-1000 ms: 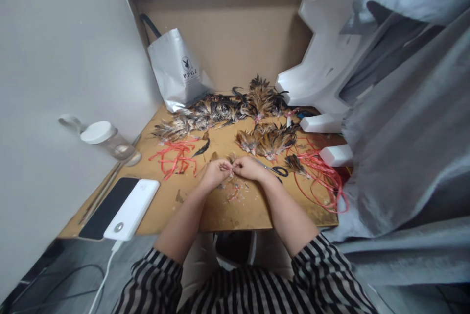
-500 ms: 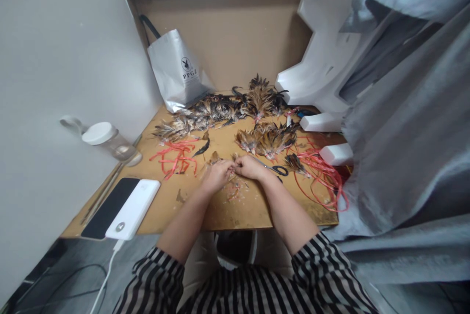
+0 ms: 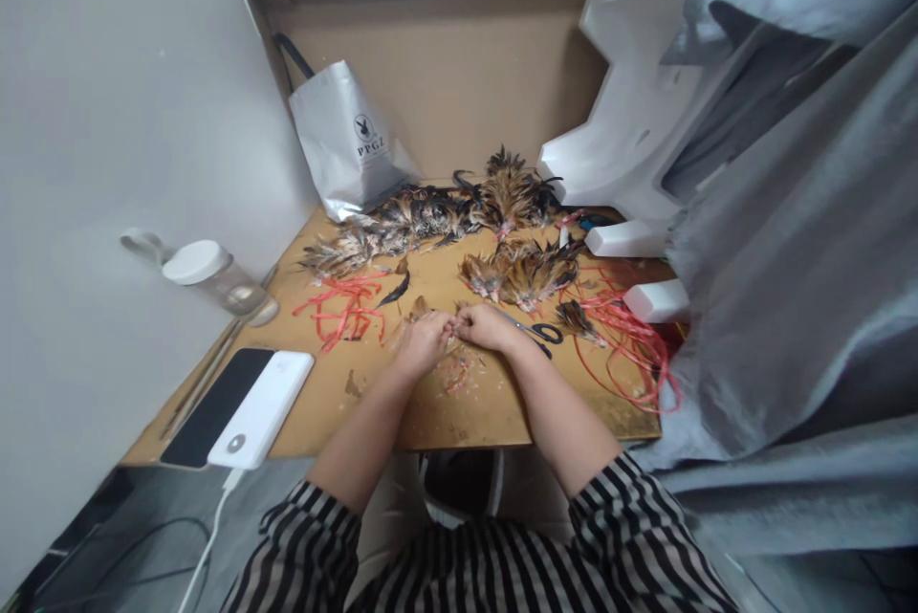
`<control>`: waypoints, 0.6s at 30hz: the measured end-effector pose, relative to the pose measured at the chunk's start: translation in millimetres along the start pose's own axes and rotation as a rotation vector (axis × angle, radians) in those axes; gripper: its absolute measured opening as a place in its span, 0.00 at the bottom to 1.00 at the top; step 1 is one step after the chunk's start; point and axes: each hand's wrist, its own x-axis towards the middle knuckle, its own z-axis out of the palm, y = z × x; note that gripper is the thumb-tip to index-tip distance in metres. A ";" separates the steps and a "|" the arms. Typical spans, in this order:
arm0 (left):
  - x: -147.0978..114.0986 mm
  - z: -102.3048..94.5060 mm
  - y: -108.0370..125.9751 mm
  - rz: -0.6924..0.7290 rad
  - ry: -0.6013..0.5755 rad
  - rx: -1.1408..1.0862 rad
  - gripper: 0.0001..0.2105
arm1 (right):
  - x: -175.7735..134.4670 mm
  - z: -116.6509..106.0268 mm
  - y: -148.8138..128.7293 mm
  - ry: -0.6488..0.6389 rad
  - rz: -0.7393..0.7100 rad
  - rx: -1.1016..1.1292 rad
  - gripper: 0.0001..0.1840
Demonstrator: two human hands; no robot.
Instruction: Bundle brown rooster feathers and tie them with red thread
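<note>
My left hand (image 3: 425,343) and my right hand (image 3: 485,326) meet above the near part of the wooden table, their fingertips pinched close together. Brown feathers (image 3: 419,307) poke out past the fingers of the left hand, which is closed on them. Whatever the right fingertips pinch is too small to make out. Just right of the right hand lie scissors (image 3: 548,334) with dark handles, partly hidden by the wrist. Beyond the hands rests a pile of brown feather bunches (image 3: 522,271). Red and pale scraps (image 3: 459,374) are scattered below the hands.
Cut red strips (image 3: 345,307) lie left, and a tangle of red strips (image 3: 631,336) right. More feathers (image 3: 423,216) line the back by a silver bag (image 3: 344,135). A phone (image 3: 215,407), a white power bank (image 3: 262,407) and a cup (image 3: 215,278) occupy the left side.
Both hands stay nearly in place, with only slight movement of the pinched fingers. Nothing else has visibly moved apart from a small camera shift.
</note>
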 end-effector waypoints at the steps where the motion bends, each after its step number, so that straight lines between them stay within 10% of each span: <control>1: -0.3 -0.5 0.4 -0.012 0.003 -0.006 0.09 | 0.2 0.5 0.3 0.007 -0.009 0.007 0.09; 18: -3.3 -3.7 -4.9 -0.056 0.048 -0.064 0.06 | 3.8 8.1 4.0 0.037 0.071 0.104 0.09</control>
